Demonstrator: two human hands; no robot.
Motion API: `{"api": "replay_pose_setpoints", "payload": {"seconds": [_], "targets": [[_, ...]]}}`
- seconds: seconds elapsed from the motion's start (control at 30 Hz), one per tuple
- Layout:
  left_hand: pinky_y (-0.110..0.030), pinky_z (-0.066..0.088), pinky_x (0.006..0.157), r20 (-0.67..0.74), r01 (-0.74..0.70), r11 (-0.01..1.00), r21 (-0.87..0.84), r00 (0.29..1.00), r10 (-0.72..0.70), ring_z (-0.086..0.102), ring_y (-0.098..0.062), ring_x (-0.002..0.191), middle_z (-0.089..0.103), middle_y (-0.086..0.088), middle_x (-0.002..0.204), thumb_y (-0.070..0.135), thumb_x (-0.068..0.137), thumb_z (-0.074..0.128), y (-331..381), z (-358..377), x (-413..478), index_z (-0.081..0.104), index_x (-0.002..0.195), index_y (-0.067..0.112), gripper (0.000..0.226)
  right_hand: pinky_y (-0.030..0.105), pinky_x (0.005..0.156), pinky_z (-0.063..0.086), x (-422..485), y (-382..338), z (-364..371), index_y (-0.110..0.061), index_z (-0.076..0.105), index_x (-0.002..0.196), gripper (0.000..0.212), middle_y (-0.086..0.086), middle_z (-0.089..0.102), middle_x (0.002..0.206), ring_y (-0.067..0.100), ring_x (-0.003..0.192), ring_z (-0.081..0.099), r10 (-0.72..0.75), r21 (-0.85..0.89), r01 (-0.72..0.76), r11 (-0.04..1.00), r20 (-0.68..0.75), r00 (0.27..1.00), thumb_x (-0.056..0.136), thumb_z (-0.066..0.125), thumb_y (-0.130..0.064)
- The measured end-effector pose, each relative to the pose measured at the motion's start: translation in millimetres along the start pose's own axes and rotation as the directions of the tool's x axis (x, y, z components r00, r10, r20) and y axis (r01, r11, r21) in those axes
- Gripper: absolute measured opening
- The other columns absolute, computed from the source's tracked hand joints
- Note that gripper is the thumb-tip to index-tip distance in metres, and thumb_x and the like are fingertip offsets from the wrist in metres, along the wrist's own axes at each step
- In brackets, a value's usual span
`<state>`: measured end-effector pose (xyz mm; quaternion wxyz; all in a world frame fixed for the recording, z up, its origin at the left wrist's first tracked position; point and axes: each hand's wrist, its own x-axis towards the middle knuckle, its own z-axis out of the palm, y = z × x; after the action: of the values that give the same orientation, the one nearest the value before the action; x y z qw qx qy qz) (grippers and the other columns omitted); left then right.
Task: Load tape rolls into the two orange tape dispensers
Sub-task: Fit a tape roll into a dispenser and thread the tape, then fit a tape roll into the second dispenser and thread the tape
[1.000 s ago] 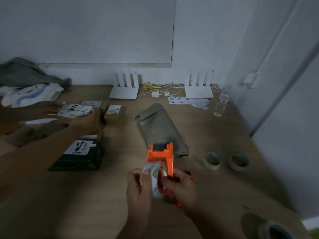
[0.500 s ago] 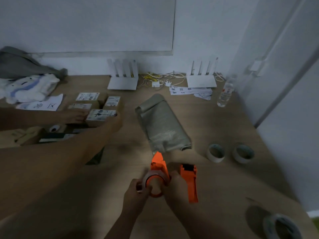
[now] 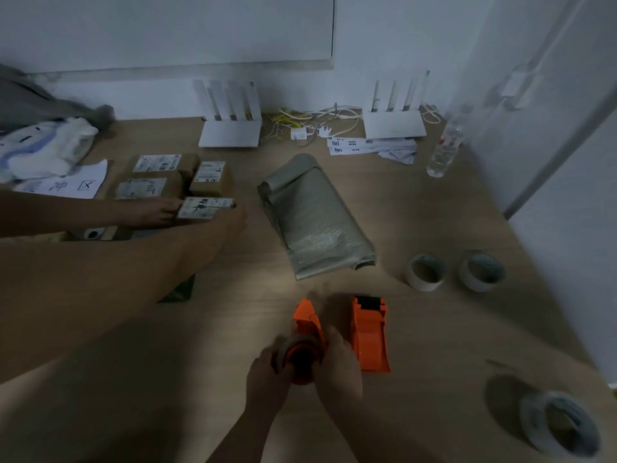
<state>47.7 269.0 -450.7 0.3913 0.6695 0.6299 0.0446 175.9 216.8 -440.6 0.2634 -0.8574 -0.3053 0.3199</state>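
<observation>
I hold one orange tape dispenser [image 3: 307, 324] low over the wooden table [image 3: 434, 345], near its front. A tape roll [image 3: 283, 354] sits around the dispenser's orange hub. My left hand [image 3: 267, 379] grips the roll from the left. My right hand [image 3: 339, 365] grips the dispenser from the right. A second orange dispenser [image 3: 370, 332] lies on the table just right of my right hand, with no roll in it. Two white tape rolls [image 3: 426, 272] [image 3: 482, 270] stand further right. A larger roll [image 3: 561, 424] lies at the front right corner.
Another person's two arms [image 3: 100, 279] reach in from the left and hold a small labelled box [image 3: 205, 207] among several cardboard boxes [image 3: 157, 175]. A folded grey bag [image 3: 314, 218] lies mid-table. Two white routers [image 3: 230, 132], cables, papers and a water bottle [image 3: 445, 148] line the back wall.
I lowered the dispenser and turned it, so the roll now sits on its hub. The second dispenser came into view. The other person's hands moved to a small box.
</observation>
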Motion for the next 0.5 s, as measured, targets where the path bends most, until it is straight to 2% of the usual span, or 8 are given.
{"api": "replay_pose_setpoints", "payload": {"seconds": [0.13,0.2,0.27,0.37,0.43,0.5], "targets": [[-0.033,0.048,0.084,-0.023,0.000,1.000,-0.018,1.000,-0.001,0.067,-0.030,0.107,0.073,-0.007,0.117,0.063,0.058,0.042,-6,6,6,0.057,0.136,0.019,0.091,0.033,0.099,0.046,2,0,1,-0.022,0.040,0.145,0.068,0.005,0.059,0.135,0.024,0.124,0.057,-0.004,0.012,0.004,1.000,-0.003,1.000,0.081,0.057,-0.005],[-0.033,0.048,0.087,0.006,0.004,1.000,-0.008,1.000,-0.004,0.067,-0.029,0.109,0.072,-0.006,0.120,0.060,0.063,0.051,-4,5,6,0.055,0.138,0.021,0.086,0.034,0.101,0.044,2,1,1,-0.022,0.039,0.145,0.070,0.006,0.058,0.136,0.024,0.126,0.055,-0.005,0.003,0.005,1.000,0.004,1.000,0.080,0.058,-0.006],[-0.032,0.048,0.089,0.039,0.016,1.000,0.026,0.999,-0.017,0.066,-0.028,0.112,0.071,-0.006,0.123,0.049,0.073,0.065,-4,4,6,0.053,0.140,0.022,0.073,0.034,0.104,0.043,1,3,1,-0.020,0.036,0.147,0.074,0.008,0.055,0.139,0.026,0.128,0.052,-0.010,0.008,0.009,1.000,0.030,1.000,0.078,0.059,-0.007],[-0.034,0.050,0.088,0.054,0.002,1.000,0.019,0.999,-0.003,0.067,-0.027,0.110,0.071,-0.006,0.122,0.057,0.062,0.059,-4,2,9,0.057,0.137,0.022,0.082,0.034,0.108,0.039,-1,4,-1,-0.016,0.033,0.149,0.080,0.011,0.047,0.143,0.029,0.130,0.049,-0.039,0.022,0.038,0.999,0.068,0.997,0.077,0.067,-0.011],[-0.036,0.053,0.080,0.020,-0.017,1.000,0.020,1.000,0.017,0.069,-0.029,0.100,0.074,-0.007,0.111,0.059,0.057,0.057,-5,4,12,0.063,0.126,0.018,0.081,0.034,0.108,0.039,-3,2,-5,-0.013,0.037,0.146,0.077,0.010,0.045,0.138,0.030,0.127,0.049,-0.066,0.022,0.065,0.998,0.058,0.996,0.076,0.069,-0.015],[-0.039,0.055,0.080,-0.067,-0.059,0.998,0.020,0.996,0.060,0.068,-0.033,0.100,0.074,-0.009,0.107,0.057,0.059,0.056,-5,5,14,0.064,0.123,0.016,0.076,0.032,0.102,0.041,-5,-3,-9,-0.011,0.048,0.134,0.064,0.010,0.051,0.128,0.029,0.120,0.051,-0.119,0.040,0.117,0.992,0.041,0.992,0.075,0.069,-0.018]]}}
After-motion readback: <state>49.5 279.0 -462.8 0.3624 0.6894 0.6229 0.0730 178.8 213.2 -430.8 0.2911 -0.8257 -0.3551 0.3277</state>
